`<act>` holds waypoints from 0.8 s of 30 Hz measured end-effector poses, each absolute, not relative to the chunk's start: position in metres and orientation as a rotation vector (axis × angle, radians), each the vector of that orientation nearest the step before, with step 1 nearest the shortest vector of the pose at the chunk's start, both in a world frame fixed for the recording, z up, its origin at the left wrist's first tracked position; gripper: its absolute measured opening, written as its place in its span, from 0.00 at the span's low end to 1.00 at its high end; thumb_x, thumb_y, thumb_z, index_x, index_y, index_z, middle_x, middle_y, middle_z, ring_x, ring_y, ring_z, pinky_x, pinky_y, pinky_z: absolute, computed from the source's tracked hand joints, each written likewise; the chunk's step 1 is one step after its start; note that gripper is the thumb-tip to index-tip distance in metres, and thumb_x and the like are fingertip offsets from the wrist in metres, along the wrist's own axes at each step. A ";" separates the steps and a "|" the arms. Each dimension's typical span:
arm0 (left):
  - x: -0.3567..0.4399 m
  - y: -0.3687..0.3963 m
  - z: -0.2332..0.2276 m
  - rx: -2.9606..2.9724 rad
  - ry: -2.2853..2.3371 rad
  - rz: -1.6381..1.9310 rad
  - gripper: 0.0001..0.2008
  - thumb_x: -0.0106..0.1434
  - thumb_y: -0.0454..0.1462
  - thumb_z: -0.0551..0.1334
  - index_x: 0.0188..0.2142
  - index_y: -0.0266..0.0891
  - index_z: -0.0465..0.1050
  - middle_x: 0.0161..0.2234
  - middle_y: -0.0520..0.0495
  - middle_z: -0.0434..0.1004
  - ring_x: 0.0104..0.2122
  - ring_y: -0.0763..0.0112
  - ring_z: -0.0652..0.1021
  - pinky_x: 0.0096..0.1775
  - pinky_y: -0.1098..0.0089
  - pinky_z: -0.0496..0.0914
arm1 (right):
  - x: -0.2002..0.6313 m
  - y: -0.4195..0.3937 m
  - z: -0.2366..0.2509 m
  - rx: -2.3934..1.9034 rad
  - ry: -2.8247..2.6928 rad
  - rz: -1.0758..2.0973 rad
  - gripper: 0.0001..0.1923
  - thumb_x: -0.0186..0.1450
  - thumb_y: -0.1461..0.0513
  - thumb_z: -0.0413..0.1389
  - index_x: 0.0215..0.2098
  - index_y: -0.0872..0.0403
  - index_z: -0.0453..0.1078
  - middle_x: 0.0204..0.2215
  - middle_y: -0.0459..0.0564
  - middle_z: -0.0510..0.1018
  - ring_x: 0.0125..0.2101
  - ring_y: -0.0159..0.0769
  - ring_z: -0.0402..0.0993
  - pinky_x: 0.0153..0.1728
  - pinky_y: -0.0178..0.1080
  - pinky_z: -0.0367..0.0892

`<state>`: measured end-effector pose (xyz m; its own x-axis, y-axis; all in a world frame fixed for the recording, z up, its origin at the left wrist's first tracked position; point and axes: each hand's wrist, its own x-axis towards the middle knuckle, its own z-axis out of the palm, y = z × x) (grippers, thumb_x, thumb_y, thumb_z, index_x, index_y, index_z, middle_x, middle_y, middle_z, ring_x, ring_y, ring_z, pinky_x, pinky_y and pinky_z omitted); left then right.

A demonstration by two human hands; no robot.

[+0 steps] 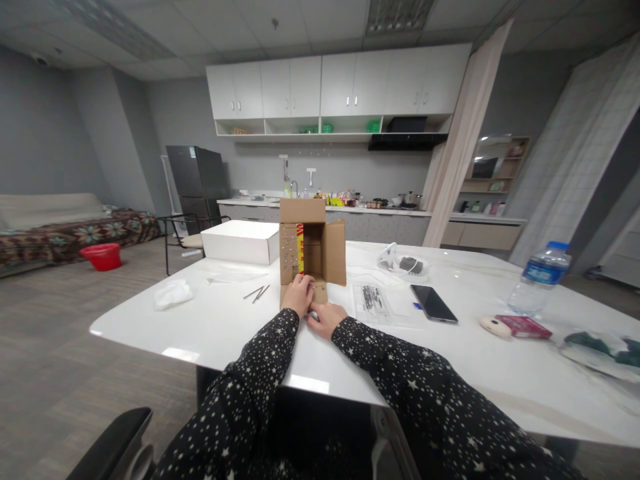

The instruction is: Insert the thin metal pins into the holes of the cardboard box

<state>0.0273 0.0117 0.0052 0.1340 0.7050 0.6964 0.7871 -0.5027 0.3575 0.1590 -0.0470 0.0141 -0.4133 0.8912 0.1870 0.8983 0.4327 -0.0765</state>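
Both hands are working at the open box [313, 250] lying mid-table [210, 327], left hand [299, 295] curled on its lower flap, right hand [327, 319] flat beside it, so next probably calls for pressing that flap

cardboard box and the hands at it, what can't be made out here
Head view only:
- Inside of the cardboard box: deep in shadow, contents unreadable.
- Fingertips of the left hand and right hand: curled against the box's lower flap, so any grip is hidden.
- Small thing between the hands: too small to name.
- Clear packet contents: too small.
- Water bottle label: blurred.
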 end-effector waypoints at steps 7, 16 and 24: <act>0.019 0.014 0.001 -2.240 -1.331 -1.613 0.08 0.57 0.29 0.56 0.35 0.40 0.69 0.33 0.49 0.67 0.33 0.72 0.73 0.40 0.69 0.70 | 0.159 -0.046 0.014 -1.574 -2.485 -0.018 0.20 0.64 0.52 0.44 0.50 0.45 0.68 0.38 0.50 0.79 0.37 0.41 0.75 0.34 0.38 0.62; 0.015 0.003 0.008 -2.051 -1.302 -1.861 0.06 0.55 0.30 0.57 0.33 0.38 0.70 0.31 0.50 0.68 0.30 0.75 0.72 0.34 0.72 0.70 | 0.159 -0.048 0.015 -1.599 -2.482 0.001 0.21 0.64 0.51 0.44 0.50 0.45 0.69 0.39 0.51 0.79 0.39 0.42 0.74 0.36 0.38 0.63; 0.011 0.000 0.002 -2.163 -1.372 -1.829 0.10 0.52 0.29 0.57 0.34 0.39 0.70 0.30 0.51 0.68 0.29 0.75 0.72 0.33 0.73 0.70 | 0.159 -0.047 0.013 -1.591 -2.476 -0.001 0.20 0.64 0.51 0.44 0.50 0.45 0.68 0.39 0.51 0.79 0.38 0.42 0.75 0.36 0.39 0.63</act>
<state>0.0109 0.0001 0.0019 -0.0555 0.6023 0.7963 0.5960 -0.6199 0.5104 0.1585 -0.0470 0.0132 -0.4015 0.9006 0.1664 0.9008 0.4212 -0.1060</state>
